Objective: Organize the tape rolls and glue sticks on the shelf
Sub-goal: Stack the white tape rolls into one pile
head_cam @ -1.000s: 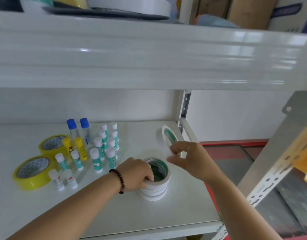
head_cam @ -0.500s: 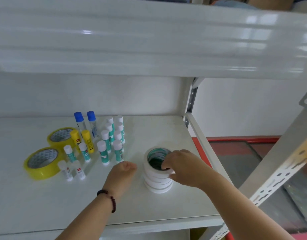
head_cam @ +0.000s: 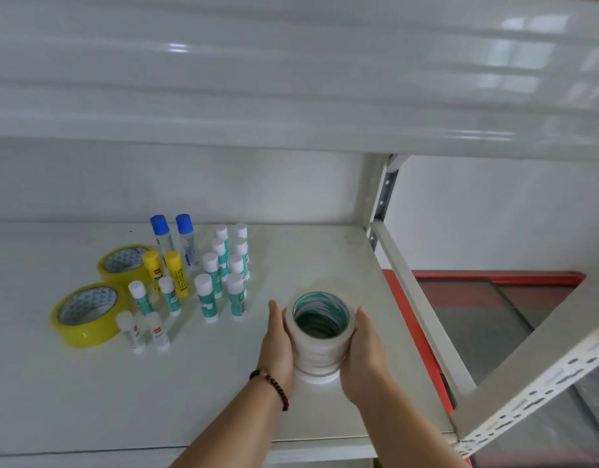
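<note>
Both grips pressed flat around the white tape stack (head_cam: 320, 336), left hand (head_cam: 278, 346) and right hand (head_cam: 364, 352) cupping opposite sides, glue sticks (head_cam: 220, 278) left of it, on the shelf (head_cam: 88, 393).

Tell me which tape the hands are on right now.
The white tape stack, right of the glue sticks. The left hand and right hand press its sides; the two yellow rolls lie untouched far left.

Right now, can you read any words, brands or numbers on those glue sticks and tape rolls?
None can be read.
Yellow glue sticks: a red mark and dark print, too blurred.
Small white glue sticks: a red logo patch, too small.
Teal glue sticks: white markings, illegible.
Blue-capped glue sticks: faint print, blurred.
Yellow tape rolls: a pattern inside the core, no legible text.
White tape stack: no lettering visible.
</note>
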